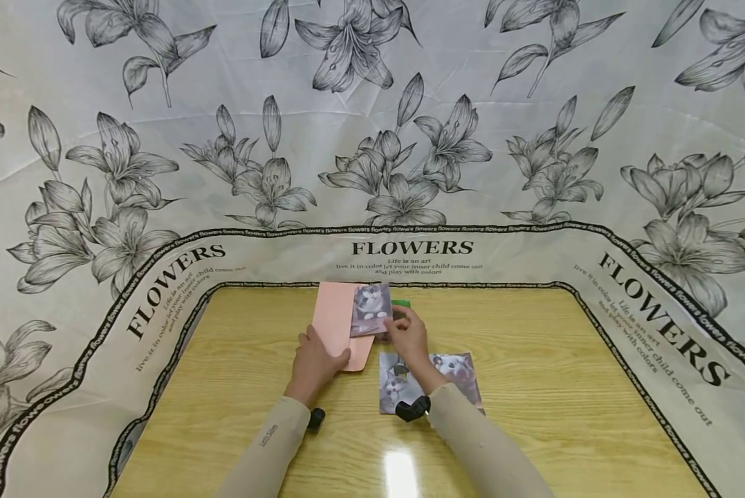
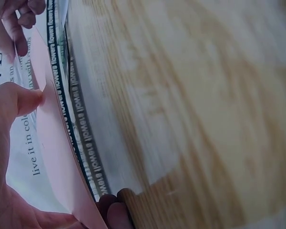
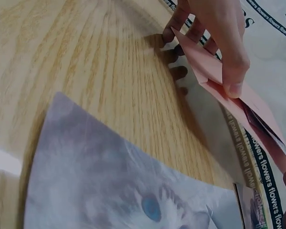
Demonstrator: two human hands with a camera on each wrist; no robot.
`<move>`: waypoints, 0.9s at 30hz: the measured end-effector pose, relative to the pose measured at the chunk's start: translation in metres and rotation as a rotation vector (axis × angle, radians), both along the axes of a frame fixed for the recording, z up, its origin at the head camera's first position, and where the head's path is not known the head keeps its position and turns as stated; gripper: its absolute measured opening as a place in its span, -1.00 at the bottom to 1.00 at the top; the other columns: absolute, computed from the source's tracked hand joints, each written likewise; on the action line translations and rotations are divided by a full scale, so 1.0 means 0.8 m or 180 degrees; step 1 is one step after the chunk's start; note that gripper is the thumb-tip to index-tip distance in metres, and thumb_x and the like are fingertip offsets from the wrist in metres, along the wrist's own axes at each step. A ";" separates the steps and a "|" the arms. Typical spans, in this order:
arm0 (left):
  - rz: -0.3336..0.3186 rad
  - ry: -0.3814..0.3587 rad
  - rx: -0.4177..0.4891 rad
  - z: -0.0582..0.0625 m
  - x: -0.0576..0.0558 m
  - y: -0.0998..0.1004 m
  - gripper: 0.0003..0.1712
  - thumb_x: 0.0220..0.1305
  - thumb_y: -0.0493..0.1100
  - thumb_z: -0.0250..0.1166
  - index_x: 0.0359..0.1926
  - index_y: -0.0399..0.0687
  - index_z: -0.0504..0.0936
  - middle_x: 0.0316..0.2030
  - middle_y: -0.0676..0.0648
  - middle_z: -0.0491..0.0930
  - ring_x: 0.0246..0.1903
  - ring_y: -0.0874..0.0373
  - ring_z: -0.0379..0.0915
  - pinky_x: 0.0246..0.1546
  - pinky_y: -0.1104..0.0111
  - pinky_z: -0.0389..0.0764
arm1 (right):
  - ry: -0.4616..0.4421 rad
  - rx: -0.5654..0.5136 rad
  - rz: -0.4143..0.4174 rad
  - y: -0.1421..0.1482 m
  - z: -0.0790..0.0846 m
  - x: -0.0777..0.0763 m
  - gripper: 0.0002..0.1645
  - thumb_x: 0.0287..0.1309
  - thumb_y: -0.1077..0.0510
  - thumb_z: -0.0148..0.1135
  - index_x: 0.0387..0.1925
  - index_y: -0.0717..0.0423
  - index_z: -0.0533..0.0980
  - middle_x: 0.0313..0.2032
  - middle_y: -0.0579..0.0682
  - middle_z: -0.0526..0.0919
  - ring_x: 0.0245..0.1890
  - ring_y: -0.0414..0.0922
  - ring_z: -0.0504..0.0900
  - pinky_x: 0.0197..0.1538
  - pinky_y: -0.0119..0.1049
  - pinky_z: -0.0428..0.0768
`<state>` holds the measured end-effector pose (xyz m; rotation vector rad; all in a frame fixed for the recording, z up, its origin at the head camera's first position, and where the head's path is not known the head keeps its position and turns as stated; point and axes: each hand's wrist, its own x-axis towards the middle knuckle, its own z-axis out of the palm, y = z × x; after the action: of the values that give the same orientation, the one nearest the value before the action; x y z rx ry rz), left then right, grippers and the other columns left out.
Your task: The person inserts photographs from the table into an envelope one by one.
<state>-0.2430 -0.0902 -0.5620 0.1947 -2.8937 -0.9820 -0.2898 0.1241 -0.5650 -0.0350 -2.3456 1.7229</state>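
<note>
My left hand (image 1: 316, 363) grips a pink paper envelope (image 1: 331, 315), its thumb on the front and fingers behind, as the right wrist view shows. A small picture card with a cat on it (image 1: 371, 304) lies across the envelope's right part. The card's edge (image 3: 262, 123) sits at the envelope's opening in the right wrist view; how deep it goes inside is hidden. My right hand (image 1: 412, 340) pinches the card at its lower right corner. In the left wrist view, the left thumb presses the tilted envelope (image 2: 55, 124).
Below the right wrist, a larger cat picture (image 1: 456, 366) lies on the wooden table (image 1: 553, 387). A green-edged item (image 1: 402, 303) shows behind the right hand, mostly hidden. Flower-printed cloth (image 1: 409, 200) hangs along the table's back and sides.
</note>
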 end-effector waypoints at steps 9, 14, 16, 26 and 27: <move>0.0002 -0.0011 0.0009 0.003 0.000 0.001 0.27 0.19 0.26 0.52 0.53 -0.49 0.08 0.20 -0.55 0.34 0.03 -0.49 0.54 0.01 -0.19 0.65 | -0.0035 -0.0054 0.0071 -0.014 0.011 0.007 -0.53 0.41 0.23 0.40 0.28 0.24 0.60 -0.37 0.17 0.78 -0.42 -0.10 0.64 -0.45 -0.41 0.46; 0.0003 -0.0026 -0.0015 0.001 0.001 0.001 0.26 0.19 0.26 0.52 0.52 -0.49 0.10 0.19 -0.55 0.35 0.02 -0.48 0.55 0.00 -0.19 0.66 | -0.0147 0.0041 0.0042 -0.020 0.016 0.008 -0.54 0.33 0.28 0.41 0.23 0.30 0.64 -0.43 0.01 0.68 -0.34 -0.16 0.62 -0.40 -0.42 0.49; 0.0001 -0.0017 -0.0014 0.002 0.000 0.001 0.27 0.18 0.26 0.52 0.52 -0.50 0.10 0.19 -0.55 0.36 0.02 -0.48 0.55 0.00 -0.19 0.66 | -0.0184 0.0086 0.0057 -0.021 0.017 0.008 -0.52 0.32 0.28 0.41 0.24 0.32 0.63 -0.43 -0.03 0.66 -0.33 -0.15 0.63 -0.40 -0.41 0.50; 0.0041 -0.0047 -0.0003 0.003 0.000 0.002 0.28 0.19 0.28 0.53 0.53 -0.50 0.09 0.19 -0.55 0.36 0.02 -0.47 0.55 0.01 -0.17 0.66 | -0.0040 0.0557 0.0033 -0.038 0.013 0.002 -0.60 0.31 0.19 0.45 0.15 0.21 0.70 -0.27 0.08 0.80 -0.27 -0.01 0.75 -0.30 -0.22 0.67; 0.0051 -0.0052 -0.0004 0.002 0.000 0.002 0.28 0.19 0.28 0.52 0.53 -0.49 0.09 0.19 -0.54 0.36 0.02 -0.46 0.55 0.01 -0.17 0.66 | -0.0041 0.0573 0.0028 -0.040 0.013 0.001 -0.61 0.31 0.19 0.46 0.13 0.20 0.70 -0.28 0.08 0.80 -0.28 -0.01 0.74 -0.31 -0.23 0.67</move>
<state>-0.2430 -0.0889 -0.5601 0.2264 -2.9028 -0.9806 -0.2890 0.0919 -0.5548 -0.0054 -2.5034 1.5123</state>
